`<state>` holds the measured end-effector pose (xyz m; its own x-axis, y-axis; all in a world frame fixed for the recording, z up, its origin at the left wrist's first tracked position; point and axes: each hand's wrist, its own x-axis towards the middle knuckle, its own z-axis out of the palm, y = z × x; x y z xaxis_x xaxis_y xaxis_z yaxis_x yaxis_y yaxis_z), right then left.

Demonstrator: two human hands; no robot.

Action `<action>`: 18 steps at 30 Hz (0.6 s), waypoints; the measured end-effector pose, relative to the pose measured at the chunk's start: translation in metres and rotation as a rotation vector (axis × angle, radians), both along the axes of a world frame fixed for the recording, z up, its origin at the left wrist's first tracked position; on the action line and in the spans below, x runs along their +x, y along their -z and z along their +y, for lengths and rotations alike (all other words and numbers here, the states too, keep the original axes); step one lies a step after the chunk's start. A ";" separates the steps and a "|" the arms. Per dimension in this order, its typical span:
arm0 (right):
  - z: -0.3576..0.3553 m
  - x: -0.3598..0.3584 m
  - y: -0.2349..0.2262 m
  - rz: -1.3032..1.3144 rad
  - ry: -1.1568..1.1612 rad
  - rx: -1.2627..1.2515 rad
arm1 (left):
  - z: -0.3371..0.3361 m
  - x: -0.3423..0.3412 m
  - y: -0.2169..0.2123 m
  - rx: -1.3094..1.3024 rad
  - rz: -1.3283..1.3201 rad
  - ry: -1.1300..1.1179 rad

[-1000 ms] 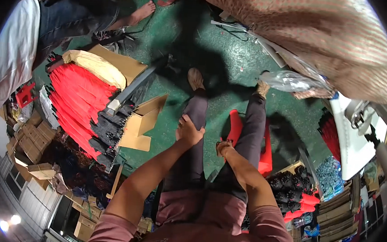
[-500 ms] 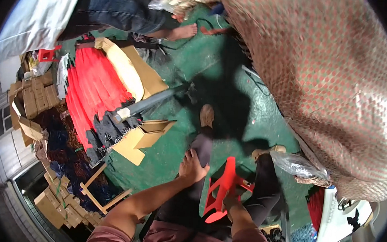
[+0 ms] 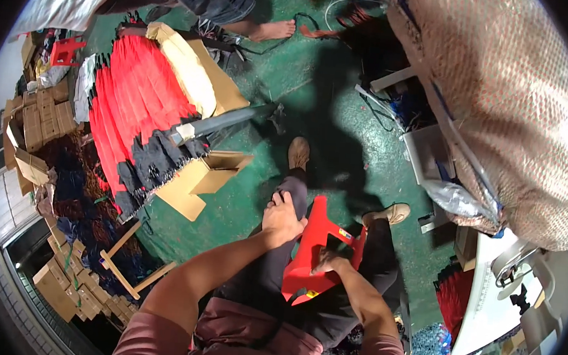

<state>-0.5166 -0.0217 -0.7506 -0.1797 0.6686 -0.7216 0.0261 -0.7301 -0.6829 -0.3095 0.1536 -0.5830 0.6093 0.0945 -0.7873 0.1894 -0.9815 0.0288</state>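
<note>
I look down at my own legs in dark trousers and tan shoes on a green floor. My left hand (image 3: 283, 217) rests on my left knee with fingers curled, holding nothing that I can see. My right hand (image 3: 328, 261) grips the edge of a red plastic stool (image 3: 312, 246) that sits tilted between my legs. The stool's seat faces left and its legs point right. A stack of red and black folded items (image 3: 132, 119) lies to my left, beyond an open cardboard box (image 3: 200, 177).
Another person's bare foot (image 3: 275, 29) and jeans show at the top. A large woven sack (image 3: 503, 108) fills the upper right. Cardboard boxes (image 3: 38, 121) pile at the left. A wooden frame (image 3: 131, 272) lies on the floor. A small red stool (image 3: 66, 50) stands far left.
The view has swung left and downward. The red stool has come up from the floor between my legs, and my right hand now grips it. My left hand stays on my knee.
</note>
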 end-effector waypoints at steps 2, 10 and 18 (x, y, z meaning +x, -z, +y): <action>0.001 -0.004 -0.004 0.034 0.110 -0.045 | 0.007 -0.002 -0.001 0.012 -0.013 -0.011; -0.024 0.044 -0.018 0.046 0.409 -0.130 | -0.008 0.008 0.023 -0.059 -0.173 -0.023; -0.026 0.091 -0.024 0.393 0.689 -0.374 | -0.013 0.008 0.048 -0.131 -0.352 0.020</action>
